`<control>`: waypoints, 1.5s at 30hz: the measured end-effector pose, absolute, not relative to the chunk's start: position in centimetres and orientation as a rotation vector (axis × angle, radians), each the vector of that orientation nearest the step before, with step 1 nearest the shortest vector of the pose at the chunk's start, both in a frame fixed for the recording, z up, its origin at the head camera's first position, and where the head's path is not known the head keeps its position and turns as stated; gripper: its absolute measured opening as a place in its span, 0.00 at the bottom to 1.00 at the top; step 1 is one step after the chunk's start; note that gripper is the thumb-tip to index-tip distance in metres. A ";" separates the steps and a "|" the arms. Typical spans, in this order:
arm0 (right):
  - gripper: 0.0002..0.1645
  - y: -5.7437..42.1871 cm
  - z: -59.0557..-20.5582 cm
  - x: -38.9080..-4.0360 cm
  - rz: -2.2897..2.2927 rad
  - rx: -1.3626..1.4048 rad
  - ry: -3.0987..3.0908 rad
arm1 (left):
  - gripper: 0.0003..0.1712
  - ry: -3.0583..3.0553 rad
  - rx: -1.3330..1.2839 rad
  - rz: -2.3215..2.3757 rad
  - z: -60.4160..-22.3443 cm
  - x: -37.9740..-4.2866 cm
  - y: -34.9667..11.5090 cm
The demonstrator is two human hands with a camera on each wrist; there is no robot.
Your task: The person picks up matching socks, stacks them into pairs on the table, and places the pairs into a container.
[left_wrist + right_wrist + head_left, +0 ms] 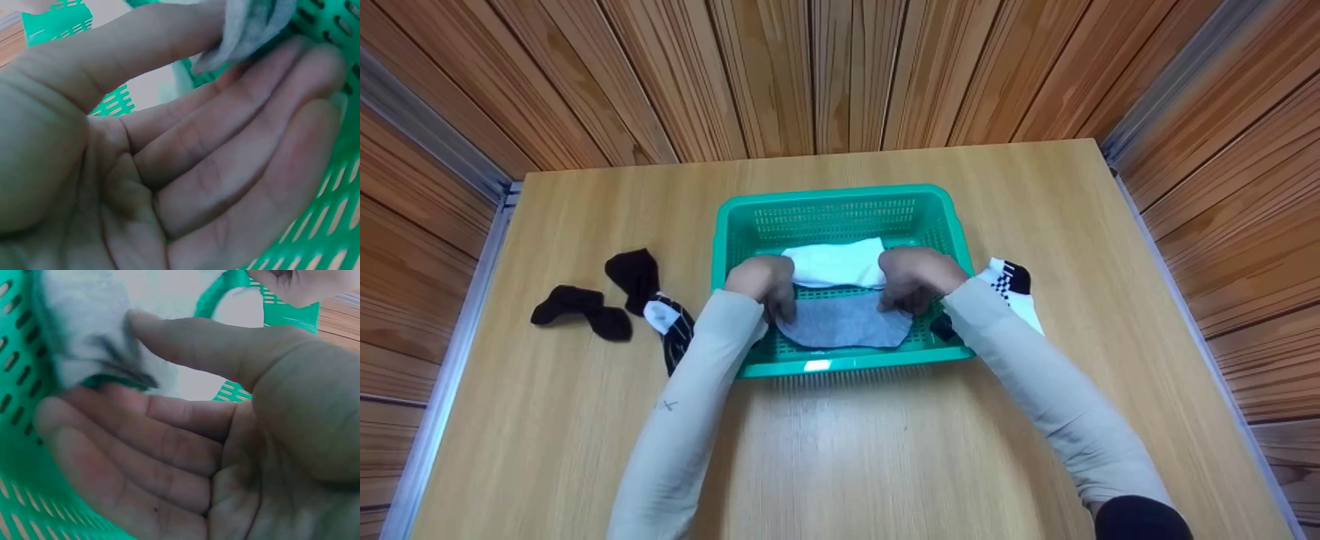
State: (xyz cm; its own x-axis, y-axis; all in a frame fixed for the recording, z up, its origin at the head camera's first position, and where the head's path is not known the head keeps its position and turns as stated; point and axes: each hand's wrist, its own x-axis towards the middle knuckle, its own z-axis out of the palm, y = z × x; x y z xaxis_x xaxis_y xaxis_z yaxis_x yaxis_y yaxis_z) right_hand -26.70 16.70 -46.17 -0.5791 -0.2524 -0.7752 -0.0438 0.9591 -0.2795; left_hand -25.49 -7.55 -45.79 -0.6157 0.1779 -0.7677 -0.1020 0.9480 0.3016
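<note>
A grey sock (844, 322) lies stretched sideways in the front half of a green basket (840, 367). My left hand (765, 283) pinches its left end; in the left wrist view the grey cloth (256, 28) sits between thumb and fingers. At the other end my right hand (919, 277) pinches the grey sock, its thumb (185, 340) pressed on the cloth in the right wrist view. Just behind, a white sock (836, 262) lies flat across the basket, between the two hands. A small black piece (943, 327) shows beside the right wrist, partly hidden by the sleeve.
Left of the basket lie two black socks (631, 277) (581, 309) and a black striped sock with a pale end (664, 315), partly under my left sleeve. A white sock with black checks (1012, 289) lies to the right. Wooden panels (847, 75) stand behind the table.
</note>
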 end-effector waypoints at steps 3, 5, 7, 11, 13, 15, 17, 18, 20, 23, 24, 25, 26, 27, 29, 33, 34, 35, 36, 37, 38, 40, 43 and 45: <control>0.16 17.0 -45.0 -27.0 -0.353 -0.242 2.203 | 0.18 2.206 0.063 0.404 -44.8 -25.3 -7.8; 0.17 17.1 -44.0 -27.0 -0.385 -0.293 2.243 | 0.24 2.221 0.071 0.409 -43.9 -25.1 -7.8; 0.18 17.2 -43.0 -26.7 -0.409 -0.360 2.296 | 0.28 2.257 0.095 0.419 -43.0 -24.8 -7.9; 0.20 17.3 -41.0 -25.6 -0.448 -0.466 2.402 | 0.26 2.376 0.230 0.453 -41.2 -23.9 -7.9; 0.18 17.6 -40.0 -24.8 -0.509 -0.506 2.434 | 0.23 2.437 0.321 0.473 -40.4 -23.3 -8.0; 0.17 17.9 -39.3 -23.9 -0.580 -0.535 2.453 | 0.22 2.468 0.392 0.514 -39.7 -22.5 -8.0; 0.16 18.3 -38.7 -23.0 -0.652 -0.567 2.464 | 0.22 2.487 0.447 0.560 -39.1 -21.7 -8.0; 0.15 18.5 -38.5 -22.5 -0.684 -0.577 2.465 | 0.23 2.492 0.470 0.590 -38.9 -21.2 -7.9; 0.15 19.1 -38.1 -21.5 -0.739 -0.597 2.468 | 0.22 2.497 0.516 0.651 -38.6 -20.2 -7.8; 0.15 20.0 -37.9 -19.9 -0.811 -0.619 2.477 | 0.20 2.513 0.586 0.747 -38.5 -18.5 -7.5; 0.15 20.4 -37.9 -19.3 -0.834 -0.620 2.481 | 0.20 2.514 0.608 0.784 -38.6 -17.9 -7.4; 0.15 20.8 -38.0 -18.7 -0.854 -0.627 2.487 | 0.20 2.518 0.633 0.816 -38.7 -17.3 -7.1; 0.15 21.1 -38.1 -18.1 -0.877 -0.625 2.491 | 0.19 2.520 0.652 0.846 -38.9 -16.6 -6.9; 0.15 21.5 -38.3 -17.4 -0.902 -0.624 2.493 | 0.19 2.512 0.669 0.881 -39.1 -16.0 -6.6; 0.15 22.3 -38.8 -16.0 -0.954 -0.625 2.495 | 0.19 2.500 0.707 0.923 -39.5 -14.7 -6.0; 0.13 23.7 -40.2 -13.4 -1.046 -0.635 2.471 | 0.18 2.452 0.768 0.980 -40.4 -12.5 -4.7; 0.13 23.9 -40.6 -12.8 -1.060 -0.635 2.462 | 0.18 2.434 0.775 0.995 -40.6 -12.0 -4.4; 0.13 24.1 -41.1 -12.2 -1.068 -0.634 2.452 | 0.17 2.415 0.784 1.018 -40.9 -11.5 -4.1; 0.13 24.2 -41.5 -11.6 -1.069 -0.633 2.442 | 0.17 2.387 0.780 1.046 -41.1 -11.1 -4.0; 0.13 24.3 -42.0 -11.0 -1.067 -0.632 2.432 | 0.16 2.361 0.774 1.074 -41.4 -10.6 -3.8; 0.13 24.5 -42.5 -10.4 -1.068 -0.623 2.422 | 0.16 2.347 0.778 1.095 -41.7 -10.1 -3.7; 0.12 24.9 -43.5 -9.3 -1.076 -0.609 2.405 | 0.15 2.315 0.772 1.132 -42.5 -9.0 -3.4; 0.11 25.8 -45.0 -8.1 -1.130 -0.570 2.374 | 0.15 2.271 0.754 1.164 -43.9 -7.6 -2.8; 0.10 26.5 -45.9 -7.7 -1.172 -0.544 2.345 | 0.15 2.223 0.715 1.171 -44.9 -6.8 -2.4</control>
